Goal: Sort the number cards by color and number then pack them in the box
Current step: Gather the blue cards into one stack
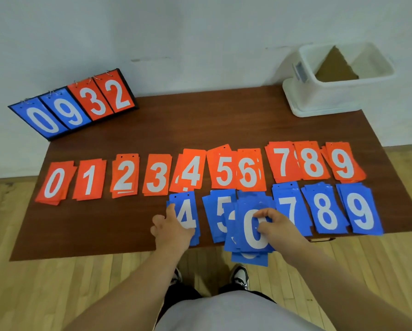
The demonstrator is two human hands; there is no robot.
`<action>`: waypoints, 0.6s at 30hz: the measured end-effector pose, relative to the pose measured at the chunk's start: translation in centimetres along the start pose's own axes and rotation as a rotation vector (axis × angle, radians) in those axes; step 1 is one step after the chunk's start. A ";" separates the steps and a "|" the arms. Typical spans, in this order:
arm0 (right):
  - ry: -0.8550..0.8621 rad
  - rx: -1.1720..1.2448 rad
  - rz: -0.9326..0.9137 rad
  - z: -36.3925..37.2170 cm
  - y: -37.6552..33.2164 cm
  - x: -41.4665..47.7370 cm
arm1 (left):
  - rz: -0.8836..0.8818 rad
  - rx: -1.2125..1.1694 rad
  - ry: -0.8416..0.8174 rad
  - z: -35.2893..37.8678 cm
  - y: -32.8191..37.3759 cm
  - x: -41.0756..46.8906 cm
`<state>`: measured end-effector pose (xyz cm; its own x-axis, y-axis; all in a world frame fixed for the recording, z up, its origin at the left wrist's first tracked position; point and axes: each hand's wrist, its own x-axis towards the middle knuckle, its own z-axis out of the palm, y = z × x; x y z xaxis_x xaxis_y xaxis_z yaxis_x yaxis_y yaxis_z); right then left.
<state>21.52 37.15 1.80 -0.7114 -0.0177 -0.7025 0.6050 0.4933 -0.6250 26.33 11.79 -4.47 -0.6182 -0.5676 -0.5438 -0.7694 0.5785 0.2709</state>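
Head view: blue sorting in hand, right hand [275,226] grips the loose blue stack [252,237], 0 on top, at the near edge of the table [104,223], left hand [174,226] on the blue 4 pile [188,211], grip unclear; next, start a 0 pile near-left, below the red 0 pile [54,182].

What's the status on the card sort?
Left hand pinches blue 4. Right hand grips blue stack, 0 on top. Red row laid out; box shows no cards.

wall [200,25]: plain white | floor [57,283]: light wood planks | table [200,120]: dark brown wood
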 end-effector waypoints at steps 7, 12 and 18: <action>-0.008 0.017 -0.018 -0.3 -0.2 -0.1 | -0.041 0.002 -0.037 0.5 -1.0 -0.5; 0.005 0.013 -0.033 0.7 -0.8 -0.3 | 0.050 0.008 -0.004 0.7 -1.8 -0.8; 0.025 0.035 -0.006 2.5 -1.8 -1.0 | 0.157 -0.124 -0.088 0.2 -2.1 -0.7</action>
<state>22.05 34.08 2.74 -0.7236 0.0018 -0.6903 0.6126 0.4625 -0.6409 28.43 11.10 -4.85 -0.7197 -0.4196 -0.5532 -0.6821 0.5763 0.4501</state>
